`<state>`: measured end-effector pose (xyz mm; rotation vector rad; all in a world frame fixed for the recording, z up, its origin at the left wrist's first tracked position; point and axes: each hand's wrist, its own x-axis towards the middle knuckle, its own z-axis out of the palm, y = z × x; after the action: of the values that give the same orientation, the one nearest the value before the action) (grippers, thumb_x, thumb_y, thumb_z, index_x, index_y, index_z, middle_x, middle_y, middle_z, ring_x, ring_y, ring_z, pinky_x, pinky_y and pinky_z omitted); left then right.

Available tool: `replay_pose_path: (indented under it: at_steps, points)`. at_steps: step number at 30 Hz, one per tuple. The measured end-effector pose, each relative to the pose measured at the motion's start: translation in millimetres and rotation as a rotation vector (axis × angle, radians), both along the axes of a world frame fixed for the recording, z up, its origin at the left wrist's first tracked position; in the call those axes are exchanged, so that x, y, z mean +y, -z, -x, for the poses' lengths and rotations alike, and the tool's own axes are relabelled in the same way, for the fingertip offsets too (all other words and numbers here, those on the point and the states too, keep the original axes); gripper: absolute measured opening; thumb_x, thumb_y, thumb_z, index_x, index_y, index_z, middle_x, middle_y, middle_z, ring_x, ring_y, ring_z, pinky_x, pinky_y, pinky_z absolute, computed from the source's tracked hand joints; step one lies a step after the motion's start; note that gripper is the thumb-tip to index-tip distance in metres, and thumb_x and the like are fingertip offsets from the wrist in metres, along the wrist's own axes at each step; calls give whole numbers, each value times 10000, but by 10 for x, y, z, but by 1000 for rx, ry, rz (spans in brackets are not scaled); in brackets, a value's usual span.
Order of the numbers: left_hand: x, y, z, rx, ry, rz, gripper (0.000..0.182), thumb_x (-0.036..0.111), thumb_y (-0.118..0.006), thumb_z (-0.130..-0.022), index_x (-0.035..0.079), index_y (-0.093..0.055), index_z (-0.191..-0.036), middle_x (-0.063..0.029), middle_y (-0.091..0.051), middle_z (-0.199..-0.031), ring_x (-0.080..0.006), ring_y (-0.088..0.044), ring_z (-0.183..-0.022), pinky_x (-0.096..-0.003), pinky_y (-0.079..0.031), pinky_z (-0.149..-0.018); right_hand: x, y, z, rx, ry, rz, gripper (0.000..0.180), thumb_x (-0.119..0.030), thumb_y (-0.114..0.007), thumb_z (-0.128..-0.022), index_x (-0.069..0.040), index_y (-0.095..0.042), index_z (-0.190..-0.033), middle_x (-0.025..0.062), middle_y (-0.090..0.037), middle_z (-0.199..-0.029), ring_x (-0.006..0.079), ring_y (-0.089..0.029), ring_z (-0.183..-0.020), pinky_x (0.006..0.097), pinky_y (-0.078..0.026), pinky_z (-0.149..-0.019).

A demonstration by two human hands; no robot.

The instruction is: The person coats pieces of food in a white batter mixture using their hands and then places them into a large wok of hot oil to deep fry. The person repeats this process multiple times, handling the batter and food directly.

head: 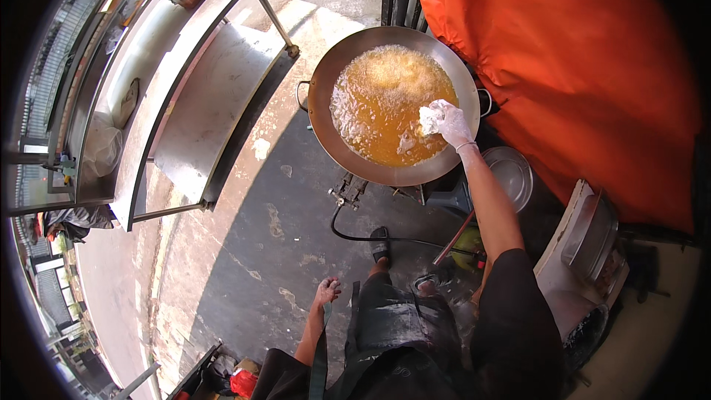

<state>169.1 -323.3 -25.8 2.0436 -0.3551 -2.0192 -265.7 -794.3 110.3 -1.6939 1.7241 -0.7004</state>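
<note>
A wide metal wok [326, 139] with two loop handles holds bubbling golden oil [377, 122], with pale foam and frying bits towards its far side. My right hand [454, 125], in a thin clear glove dusted white, is over the wok's right part. It grips a white, flour-coated piece of food [430, 119] just above the oil or at its surface; which of the two I cannot tell. Below it, a pale piece [406, 142] lies in the oil. My left hand [328, 290] is low by my left side, bare, with fingers loosely curled and nothing visible in it.
A burner valve [344, 197] and black gas hose [355, 239] lie below the wok, near a green gas cylinder [468, 250]. A steel table [183, 61] stands left. On the right are an orange tarpaulin [566, 55], a round lid [508, 175] and a metal tray [583, 239].
</note>
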Motion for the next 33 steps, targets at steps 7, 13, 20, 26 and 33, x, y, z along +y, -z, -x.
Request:
replay_pose_path:
  at_steps: [7, 13, 20, 26, 33]
  points:
    - [469, 226, -257, -34, 48, 21, 441, 313, -584, -1000, 86, -515, -1371, -83, -661, -1236, -267, -688, -964, -406, -545, -810, -514, 180, 321, 363, -107, 227, 313, -77, -660, -858, -81, -703, -1168, 133, -691, -1224, 314, -630, -1158, 422, -477, -1020]
    - [175, 257, -178, 14, 77, -51, 417, 276, -602, -992, 48, -547, -1337, -97, -657, -1184, -229, -677, -945, -360, -543, -768, -345, -1344, 677, 369, 26, 478, 279, -149, -650, -920, -114, -695, -1194, 83, -698, -1209, 289, -620, -1140, 428, -434, -1051]
    - [-597, 510, 259, 58, 577, 88, 375, 310, -565, -1012, 60, -589, -1291, -86, -686, -1144, -217, -680, -884, -374, -536, -733, 2247, -3463, 1734, 410, 467, 561, 217, -113, -658, -965, -54, -712, -1167, 67, -729, -1186, 199, -678, -1133, 336, -517, -1005]
    - [-1196, -215, 1615, 124, 1504, 628, 297, 276, -564, -1037, 37, -627, -1201, -227, -707, -1048, -312, -692, -1034, -407, -529, -860, 5195, -3886, 2883, 454, 870, 210, 286, -155, -616, -994, -27, -656, -1246, 90, -716, -1199, 204, -693, -1096, 327, -526, -972]
    - [-795, -2371, 4319, 790, 1468, 610, 341, 184, -498, -1077, 76, -495, -1400, -122, -583, -1337, -244, -574, -1211, -392, -466, -1022, 7037, -2246, 4166, 424, 676, -781, 518, -367, -565, -984, 54, -608, -1283, 249, -593, -1350, 390, -533, -1287, 435, -409, -1102]
